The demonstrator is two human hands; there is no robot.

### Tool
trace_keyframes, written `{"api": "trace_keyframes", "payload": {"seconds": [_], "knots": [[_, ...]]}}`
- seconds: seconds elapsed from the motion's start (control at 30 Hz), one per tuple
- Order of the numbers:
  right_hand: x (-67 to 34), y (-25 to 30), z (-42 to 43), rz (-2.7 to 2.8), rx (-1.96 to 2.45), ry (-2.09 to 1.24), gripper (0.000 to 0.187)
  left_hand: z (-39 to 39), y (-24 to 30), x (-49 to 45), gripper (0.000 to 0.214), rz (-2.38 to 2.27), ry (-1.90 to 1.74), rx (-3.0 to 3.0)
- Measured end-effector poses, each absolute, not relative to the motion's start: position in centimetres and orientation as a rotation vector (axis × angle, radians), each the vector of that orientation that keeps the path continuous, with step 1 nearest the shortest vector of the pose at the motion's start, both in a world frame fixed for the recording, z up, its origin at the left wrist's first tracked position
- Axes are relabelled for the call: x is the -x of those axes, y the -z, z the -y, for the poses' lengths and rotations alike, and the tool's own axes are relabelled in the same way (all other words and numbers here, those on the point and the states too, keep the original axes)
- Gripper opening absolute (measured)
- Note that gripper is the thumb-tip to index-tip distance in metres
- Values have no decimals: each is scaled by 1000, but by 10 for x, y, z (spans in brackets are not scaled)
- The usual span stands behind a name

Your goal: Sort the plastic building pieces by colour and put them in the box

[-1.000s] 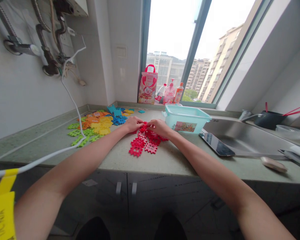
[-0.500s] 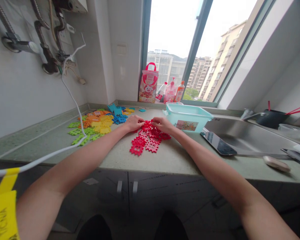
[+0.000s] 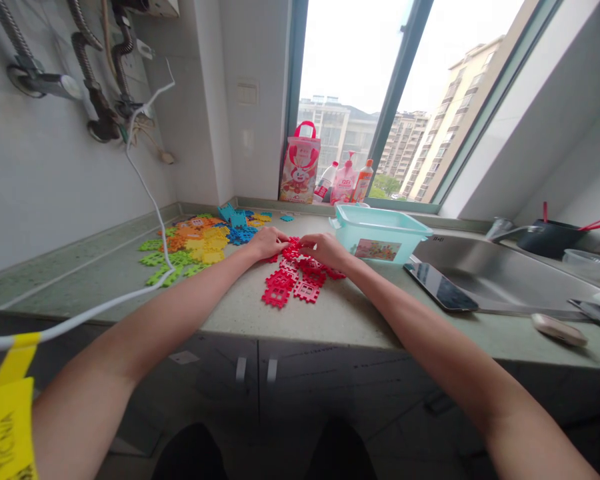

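head view: both hands' grips pinch flat, notched red tiles (image 3: 300, 277) on counter.

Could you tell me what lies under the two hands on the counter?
Red tiles lie under the left hand and right hand. The tiles beneath the palms are covered; whether the fingers grip one cannot be seen.

Both arms outstretched, hands (image 3: 269, 241) (image 3: 325, 249) close together, fingers curled.

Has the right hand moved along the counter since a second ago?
No. The right hand stays on the red tiles, just left of the teal box; only the camera shifted slightly.
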State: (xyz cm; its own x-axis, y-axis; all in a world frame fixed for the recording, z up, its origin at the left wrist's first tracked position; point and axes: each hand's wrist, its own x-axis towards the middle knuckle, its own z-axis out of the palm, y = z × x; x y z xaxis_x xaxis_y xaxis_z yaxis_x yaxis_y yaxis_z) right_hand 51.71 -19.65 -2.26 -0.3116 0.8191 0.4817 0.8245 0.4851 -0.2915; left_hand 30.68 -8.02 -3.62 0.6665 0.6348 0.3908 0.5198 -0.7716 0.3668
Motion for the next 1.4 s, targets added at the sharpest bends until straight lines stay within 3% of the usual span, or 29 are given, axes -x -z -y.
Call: {"api": "trace_keyframes", "payload": {"seconds": [0.8,1.4], "knots": [[-498,19,197,2286,1548,250,21,69,40,-312,33,-906,-708,-2706],[-506,20,201,2380,1424,346,20,72,37,-307,35,-845,-659,-2702]]}}
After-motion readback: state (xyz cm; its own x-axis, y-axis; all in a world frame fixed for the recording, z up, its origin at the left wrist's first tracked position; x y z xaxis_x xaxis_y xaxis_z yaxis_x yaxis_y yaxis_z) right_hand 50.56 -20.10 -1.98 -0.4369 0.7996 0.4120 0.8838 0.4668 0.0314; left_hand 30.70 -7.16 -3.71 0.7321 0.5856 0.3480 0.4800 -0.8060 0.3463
